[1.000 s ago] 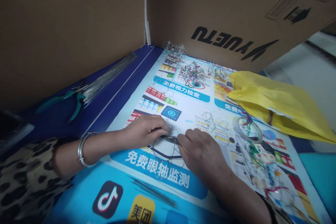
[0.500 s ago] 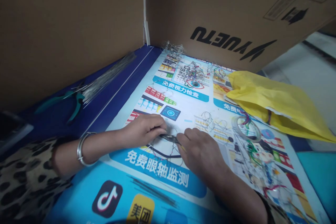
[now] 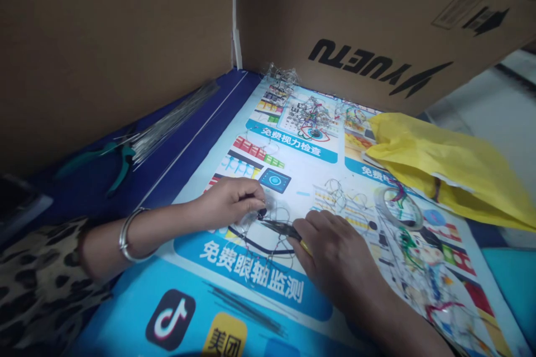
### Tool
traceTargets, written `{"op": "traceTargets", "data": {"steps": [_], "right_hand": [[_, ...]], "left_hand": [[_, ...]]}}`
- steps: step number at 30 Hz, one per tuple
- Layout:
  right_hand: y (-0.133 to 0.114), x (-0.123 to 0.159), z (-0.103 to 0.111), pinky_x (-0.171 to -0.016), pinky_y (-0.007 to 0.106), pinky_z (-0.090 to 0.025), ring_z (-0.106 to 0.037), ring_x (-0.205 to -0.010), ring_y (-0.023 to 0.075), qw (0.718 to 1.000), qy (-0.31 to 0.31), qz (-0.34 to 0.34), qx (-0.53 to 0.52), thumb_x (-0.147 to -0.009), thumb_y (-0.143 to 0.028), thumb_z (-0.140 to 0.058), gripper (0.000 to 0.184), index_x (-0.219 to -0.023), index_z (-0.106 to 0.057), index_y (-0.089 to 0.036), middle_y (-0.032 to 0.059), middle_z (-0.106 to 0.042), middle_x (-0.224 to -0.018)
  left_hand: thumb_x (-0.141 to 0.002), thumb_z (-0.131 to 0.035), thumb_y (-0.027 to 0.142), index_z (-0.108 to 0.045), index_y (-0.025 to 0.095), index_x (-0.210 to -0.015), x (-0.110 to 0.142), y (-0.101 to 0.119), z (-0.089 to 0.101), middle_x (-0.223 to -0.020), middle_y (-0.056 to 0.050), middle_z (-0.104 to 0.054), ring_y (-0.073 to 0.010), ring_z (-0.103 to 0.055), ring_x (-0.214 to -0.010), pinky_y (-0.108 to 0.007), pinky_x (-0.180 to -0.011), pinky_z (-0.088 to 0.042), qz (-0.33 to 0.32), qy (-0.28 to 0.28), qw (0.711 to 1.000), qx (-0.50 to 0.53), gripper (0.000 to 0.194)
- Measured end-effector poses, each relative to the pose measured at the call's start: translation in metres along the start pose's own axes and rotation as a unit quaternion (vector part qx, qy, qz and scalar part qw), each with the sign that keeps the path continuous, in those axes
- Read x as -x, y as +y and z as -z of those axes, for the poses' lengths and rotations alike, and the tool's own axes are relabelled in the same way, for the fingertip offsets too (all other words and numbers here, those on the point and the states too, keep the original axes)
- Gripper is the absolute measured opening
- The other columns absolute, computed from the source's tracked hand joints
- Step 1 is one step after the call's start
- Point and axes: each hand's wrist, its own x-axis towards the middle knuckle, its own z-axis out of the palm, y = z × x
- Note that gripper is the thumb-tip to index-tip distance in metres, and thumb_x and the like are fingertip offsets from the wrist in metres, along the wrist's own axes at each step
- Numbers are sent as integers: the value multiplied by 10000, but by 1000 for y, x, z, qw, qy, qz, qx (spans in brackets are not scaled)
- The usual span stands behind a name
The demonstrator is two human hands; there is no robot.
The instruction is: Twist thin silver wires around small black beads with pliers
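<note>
Near the middle of the printed sheet (image 3: 293, 181), my left hand (image 3: 234, 201) pinches thin wire (image 3: 270, 203); a small dark spot shows by the fingertips. My right hand (image 3: 335, 251) is closed around pliers (image 3: 281, 227) with a yellow grip, partly hidden in the palm. The pliers' dark jaws point left, a short way from my left fingertips. Loops of fine wire with tiny beads lie below and around the jaws. A silver bangle (image 3: 125, 237) is on my left wrist.
Teal-handled pliers (image 3: 123, 170) and a bundle of straight wires (image 3: 167, 125) lie at left. Tangled wire pieces (image 3: 312, 114) sit further back. At right are a tape roll (image 3: 414, 217), a yellow bag (image 3: 452, 167) and coloured threads (image 3: 406, 248). Cardboard walls (image 3: 355, 5) stand behind.
My right hand with the pliers has moved right and slightly down, away from my left fingertips. My left hand stays nearly in place. The view has shifted slightly.
</note>
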Motion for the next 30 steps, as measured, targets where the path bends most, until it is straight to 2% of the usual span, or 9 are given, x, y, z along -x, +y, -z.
{"op": "traceTargets", "data": {"steps": [4, 8, 16, 23, 30], "right_hand": [[-1, 1, 1, -629, 292, -305, -470, -683, 184, 1000, 1, 1, -10, -795, -236, -595, 97, -717, -548, -203, 19, -533, -705], [-2, 1, 2, -630, 293, -306, -470, -683, 182, 1000, 0, 1, -14, -801, -239, -591, 92, -727, -549, -203, 18, -534, -707], [-9, 0, -7, -631, 305, -299, -466, -691, 195, 1000, 20, -6, 13, -811, -239, -572, 68, -757, -555, -201, 27, -532, -713], [-9, 2, -8, -623, 300, -295, -464, -691, 194, 1000, 21, -13, 8, -808, -232, -573, 65, -756, -550, -201, 26, -529, -711], [-10, 0, -12, -624, 307, -276, -441, -682, 189, 999, 27, 12, 30, -800, -194, -572, 70, -739, -543, -210, 19, -518, -701]], "left_hand": [[-822, -513, 234, -561, 141, -736, 1, -2, -1, -550, 57, -506, -41, -475, -403, -155, -417, -359, 32, -12, 999, 34, 135], [-823, -506, 237, -566, 141, -755, 2, -2, -2, -486, 69, -478, -49, -468, -387, -152, -404, -351, 35, -13, 998, 45, 132], [-802, -535, 202, -576, 133, -684, 3, 2, 0, -594, 26, -540, -53, -470, -515, -158, -489, -364, -49, 19, 998, -33, 142], [-794, -533, 178, -574, 131, -668, 4, 3, -3, -595, 22, -541, -60, -464, -537, -168, -504, -350, -52, 28, 997, -57, 140], [-785, -531, 168, -551, 137, -645, 6, -2, -8, -588, 25, -537, -61, -461, -534, -169, -494, -341, -92, 50, 990, -94, 145]]}}
